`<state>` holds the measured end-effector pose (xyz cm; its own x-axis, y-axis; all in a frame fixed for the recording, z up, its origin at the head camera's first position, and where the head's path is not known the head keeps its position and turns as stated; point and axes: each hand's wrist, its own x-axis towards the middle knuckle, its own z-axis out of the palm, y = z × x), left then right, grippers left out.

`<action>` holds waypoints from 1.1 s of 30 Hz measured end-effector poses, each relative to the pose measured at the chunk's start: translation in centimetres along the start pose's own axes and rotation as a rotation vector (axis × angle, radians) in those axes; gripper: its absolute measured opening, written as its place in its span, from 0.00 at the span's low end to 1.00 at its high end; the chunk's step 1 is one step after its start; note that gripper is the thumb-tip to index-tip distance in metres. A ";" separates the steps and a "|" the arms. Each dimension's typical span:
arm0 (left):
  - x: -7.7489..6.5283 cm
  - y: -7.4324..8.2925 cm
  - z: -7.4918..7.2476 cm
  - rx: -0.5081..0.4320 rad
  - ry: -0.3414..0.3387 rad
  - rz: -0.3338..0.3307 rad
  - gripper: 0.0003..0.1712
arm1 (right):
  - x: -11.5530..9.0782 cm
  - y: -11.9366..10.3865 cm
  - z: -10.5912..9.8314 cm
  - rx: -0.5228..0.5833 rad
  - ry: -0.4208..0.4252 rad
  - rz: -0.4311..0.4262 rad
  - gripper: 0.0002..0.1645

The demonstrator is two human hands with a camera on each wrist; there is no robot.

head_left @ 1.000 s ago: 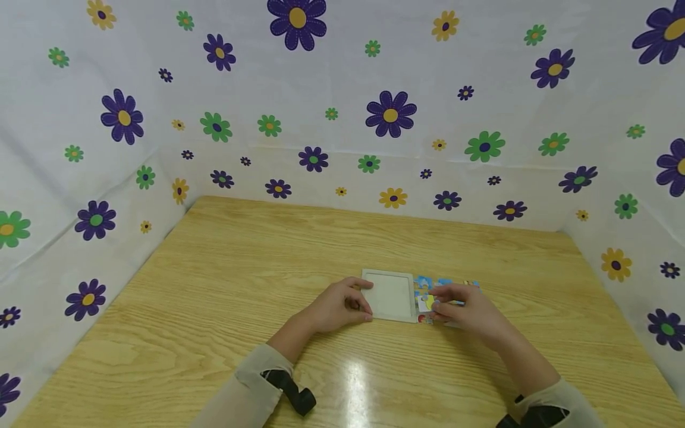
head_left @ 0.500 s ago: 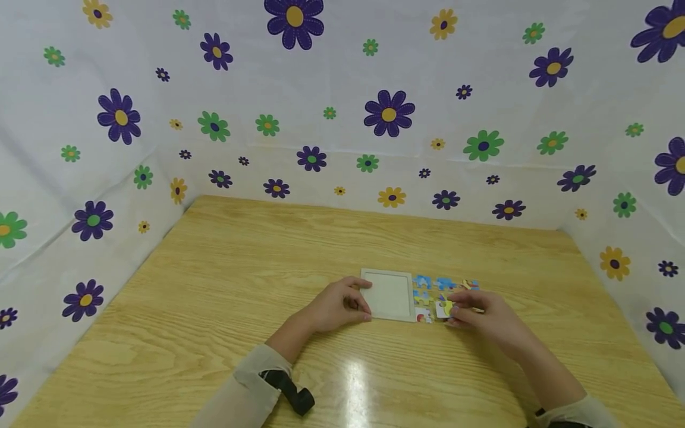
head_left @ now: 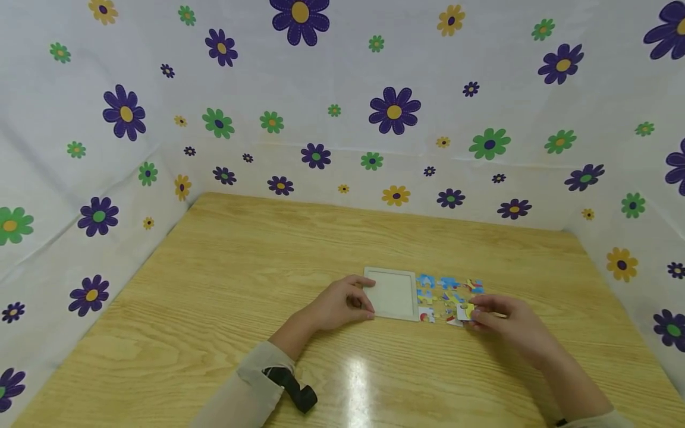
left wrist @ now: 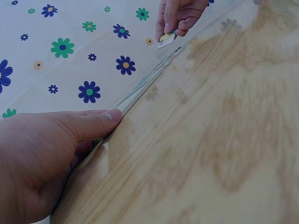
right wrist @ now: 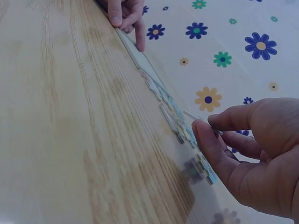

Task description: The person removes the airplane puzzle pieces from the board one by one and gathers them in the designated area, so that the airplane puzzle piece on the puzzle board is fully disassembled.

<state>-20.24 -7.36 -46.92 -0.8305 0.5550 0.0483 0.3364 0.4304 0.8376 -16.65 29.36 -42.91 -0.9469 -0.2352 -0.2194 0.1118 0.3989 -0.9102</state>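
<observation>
My right hand point(head_left: 514, 324) pinches a jigsaw piece point(head_left: 464, 312), white and yellow, between thumb and fingers. It is raised a little above the table, seen nearly edge-on in the right wrist view. My left hand point(head_left: 338, 307) holds the left end of a pale, shallow puzzle tray point(head_left: 392, 295), thumb by the near corner and index finger by the far one. The tray's recess shows bare. Several colourful jigsaw pieces point(head_left: 448, 283), blue, yellow and red, lie flat along the tray's right side. Part of a white and red piece point(head_left: 452, 321) is hidden beneath the held one.
The wood-grain table point(head_left: 267, 255) spreads around the tray. White cloth walls point(head_left: 332, 71) printed with flowers rise at the back and both sides. A black strap point(head_left: 291, 389) hangs from my left sleeve.
My right hand has moved to the right with the pinched jigsaw piece, uncovering pieces beside the tray. The left hand has stayed at the tray's left end.
</observation>
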 end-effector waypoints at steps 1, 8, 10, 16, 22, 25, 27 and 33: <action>0.0 0.0 0.0 0.002 0.000 0.001 0.02 | -0.1 0.1 -0.2 -0.002 0.001 0.000 0.27; 0.0 -0.1 0.1 -0.007 -0.001 -0.002 0.03 | -0.8 0.6 -0.8 -0.008 0.032 0.040 0.28; 0.0 -0.1 0.1 -0.008 -0.004 -0.003 0.03 | -1.0 0.7 -0.8 -0.001 0.044 0.057 0.28; -0.1 0.1 0.1 -0.013 -0.007 0.000 0.02 | -1.1 0.8 -0.8 -0.011 0.059 0.090 0.27; -0.2 0.1 -0.1 -0.010 -0.007 0.005 0.03 | -1.2 0.6 -0.4 -0.060 0.106 0.109 0.26; -0.3 -0.1 -0.2 -0.004 -0.006 0.006 0.03 | -1.2 0.5 -0.1 -0.129 0.150 0.116 0.26; -0.5 -0.3 -0.3 0.001 -0.005 0.006 0.02 | -1.2 0.4 0.1 -0.190 0.177 0.120 0.25; -0.9 -0.5 -0.4 0.001 0.001 0.006 0.03 | -1.2 -0.2 0.8 -0.383 0.244 0.155 0.25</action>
<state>-19.84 -8.37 -47.16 -0.8287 0.5571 0.0537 0.3420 0.4281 0.8365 -15.26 28.86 -42.73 -0.9761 0.0497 -0.2116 0.1816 0.7212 -0.6685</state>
